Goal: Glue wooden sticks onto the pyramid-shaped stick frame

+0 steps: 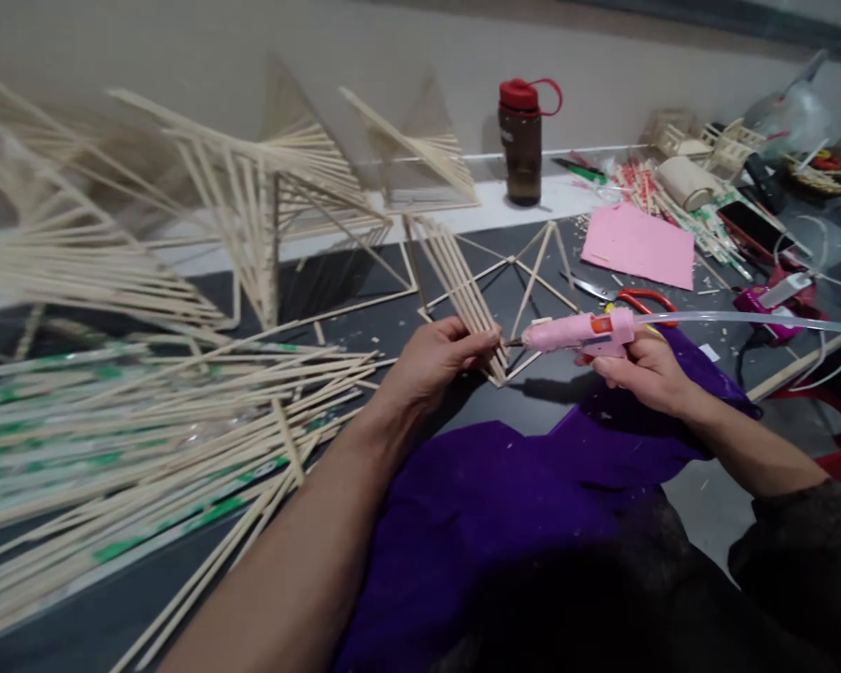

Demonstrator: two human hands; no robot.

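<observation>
Taking the pale wooden-stick frame [463, 285] in front of us as the middle of the dial, we have it on the dark grey tabletop [480, 411], with a slanting row of thin sticks fanned across one side. Our left hand [434, 363] grasps it from 7 o'clock, thumb and fingers pinching the near end of that row close to the frame's 6 o'clock corner.

Our right hand [641, 369], at 4 o'clock, is wrapped around the handle of a pink glue gun [578, 332]; we cannot tell whether its trigger is pressed. The nozzle points to 9 o'clock and sits just beside our left fingertips; whether it touches the sticks we cannot tell. A long translucent glue stick [735, 322] runs out of the gun's back toward 3 o'clock.

Near 3 o'clock, just beyond the gun, we see red-handled metal scissors [648, 299], and at 2 o'clock a rectangular pink sheet [634, 248]. A dark brown translucent bottle with a red lid [522, 154] stands upright at 12 o'clock. Twisted pale stick structures [270, 164] stand at 10 o'clock, while loose wooden sticks and green-marked plastic wrappers [203, 458] spread at 8 o'clock. Deep purple cloth [477, 495] lies at 6 o'clock.
</observation>
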